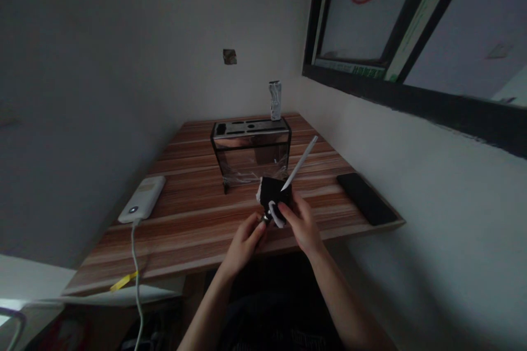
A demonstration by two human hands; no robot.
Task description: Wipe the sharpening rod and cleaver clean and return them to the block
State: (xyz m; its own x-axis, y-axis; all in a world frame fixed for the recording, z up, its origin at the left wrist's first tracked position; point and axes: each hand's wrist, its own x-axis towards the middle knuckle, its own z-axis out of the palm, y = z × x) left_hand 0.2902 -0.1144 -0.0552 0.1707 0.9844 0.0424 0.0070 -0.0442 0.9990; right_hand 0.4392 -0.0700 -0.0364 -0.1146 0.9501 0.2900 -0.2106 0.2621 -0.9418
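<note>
My left hand (247, 237) is closed around the dark handle of a knife (303, 160). Its narrow, pale blade points up and to the right over the table. A black cloth (272, 189) with white edging is wrapped about the lower blade, hiding that part. My right hand (303, 223) pinches the cloth against the knife just above the handle. Behind both hands stands a knife block (253, 156) with a shiny front, partly covered in clear film, and slots along its top. An upright, plastic-wrapped item (275, 101) rises from its right end.
On the striped wooden table (193, 170), a white power bank (143, 197) with a cable (134, 252) lies at the left. A black phone (368, 197) rests at the right edge by the wall. Yellow tape (123, 282) hangs at the front left edge.
</note>
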